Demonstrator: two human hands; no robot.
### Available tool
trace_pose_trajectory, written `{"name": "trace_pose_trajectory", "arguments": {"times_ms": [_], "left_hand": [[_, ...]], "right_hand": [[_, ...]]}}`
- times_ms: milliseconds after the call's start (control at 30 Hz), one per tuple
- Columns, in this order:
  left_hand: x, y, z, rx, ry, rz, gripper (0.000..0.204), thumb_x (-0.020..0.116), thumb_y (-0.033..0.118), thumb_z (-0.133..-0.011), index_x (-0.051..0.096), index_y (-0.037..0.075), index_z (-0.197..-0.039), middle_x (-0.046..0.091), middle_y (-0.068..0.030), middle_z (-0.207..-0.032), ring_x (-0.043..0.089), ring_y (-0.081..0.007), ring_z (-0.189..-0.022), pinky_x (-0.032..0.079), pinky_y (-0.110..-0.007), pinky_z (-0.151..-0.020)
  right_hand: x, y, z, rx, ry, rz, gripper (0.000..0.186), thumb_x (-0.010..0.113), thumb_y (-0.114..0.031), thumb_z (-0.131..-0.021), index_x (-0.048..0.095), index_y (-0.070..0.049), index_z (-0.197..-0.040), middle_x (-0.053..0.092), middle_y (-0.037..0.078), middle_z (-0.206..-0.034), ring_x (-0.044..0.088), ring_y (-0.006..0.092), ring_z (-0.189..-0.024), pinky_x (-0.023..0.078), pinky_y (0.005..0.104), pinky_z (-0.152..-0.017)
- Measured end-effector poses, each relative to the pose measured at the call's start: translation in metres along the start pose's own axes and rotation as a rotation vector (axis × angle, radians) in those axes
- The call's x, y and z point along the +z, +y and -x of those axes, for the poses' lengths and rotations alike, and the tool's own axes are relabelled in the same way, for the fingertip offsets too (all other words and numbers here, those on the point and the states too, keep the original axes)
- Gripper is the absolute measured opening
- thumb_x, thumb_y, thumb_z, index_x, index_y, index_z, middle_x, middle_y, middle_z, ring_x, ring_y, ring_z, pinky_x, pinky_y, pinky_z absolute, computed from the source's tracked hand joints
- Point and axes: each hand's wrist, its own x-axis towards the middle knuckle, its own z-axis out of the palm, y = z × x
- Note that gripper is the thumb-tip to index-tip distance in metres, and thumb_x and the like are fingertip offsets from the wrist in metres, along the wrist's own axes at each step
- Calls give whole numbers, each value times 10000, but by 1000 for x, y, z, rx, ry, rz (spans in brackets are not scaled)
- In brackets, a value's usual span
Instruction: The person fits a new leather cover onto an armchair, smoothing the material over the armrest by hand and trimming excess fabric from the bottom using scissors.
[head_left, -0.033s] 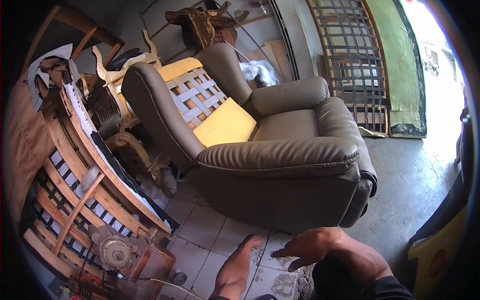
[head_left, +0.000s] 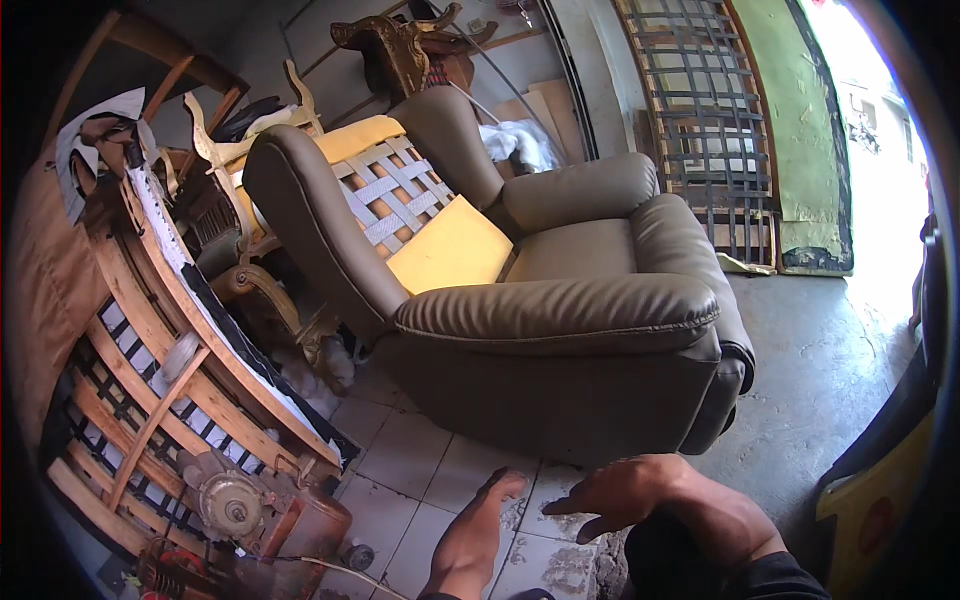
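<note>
A brown leather-look armchair (head_left: 560, 370) stands in the middle of the view, turned to the right. Its backrest has no cover at the front, so woven grey webbing (head_left: 385, 205) and a yellow foam pad (head_left: 455, 248) show. On the near side of the chair, apart from it, my left hand (head_left: 497, 490) hangs over the floor tiles; its fingers are mostly hidden from this angle. My right hand (head_left: 625, 492) rests by my dark-clothed knee, fingers stretched out to the left and nothing in them.
At the left lean wooden frames (head_left: 165, 350) with webbing. Below them stands a motor-like machine (head_left: 235, 500) with a cable. Carved chair parts (head_left: 400, 50) lie behind the armchair. A webbed panel (head_left: 705, 110) and a green panel (head_left: 800, 150) stand at the back right.
</note>
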Motion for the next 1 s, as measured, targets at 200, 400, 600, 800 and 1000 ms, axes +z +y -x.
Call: {"name": "trace_pose_trajectory", "arguments": {"times_ms": [200, 400, 600, 800, 1000], "left_hand": [[-3, 7, 6, 115, 0, -116, 334, 610, 172, -758, 651, 153, -1089, 661, -47, -962, 653, -187, -891, 566, -387, -656], [-6, -4, 4, 80, -40, -192, 336, 622, 167, -756, 649, 137, -1090, 661, -54, -1006, 652, -208, -881, 564, -399, -638], [-13, 22, 21, -10, -38, 21, 353, 622, 194, -798, 638, 126, -1145, 675, -51, -1070, 667, -234, -908, 574, -417, -677], [-1, 14, 8, 117, -15, -51, 366, 595, 274, -850, 628, 159, -1195, 660, -40, -1152, 663, -225, -961, 564, -441, -717], [4, -30, -8, 62, -11, -112, 451, 644, 117, -747, 618, 132, -1196, 663, -73, -1128, 666, -248, -982, 586, -475, -729]], "right_hand": [[-1, -1, 2, 38, 6, -40, 655, 555, -436, -994, 343, -144, -1540, 537, 189, -1422, 516, 376, -1299, 418, 459, -1091], [-4, -6, -2, 30, -5, -40, 647, 566, -430, -989, 358, -152, -1535, 523, 173, -1445, 507, 361, -1315, 411, 448, -1107], [-1, 0, -1, 53, -10, -39, 652, 570, -429, -987, 352, -155, -1538, 522, 173, -1446, 503, 360, -1319, 409, 448, -1110], [-2, -2, 4, 71, -1, -27, 647, 559, -431, -993, 348, -158, -1540, 527, 171, -1441, 507, 364, -1315, 410, 448, -1108], [-4, -10, -4, 7, 17, -6, 643, 557, -428, -994, 343, -170, -1543, 533, 178, -1432, 515, 367, -1305, 417, 453, -1097]]}}
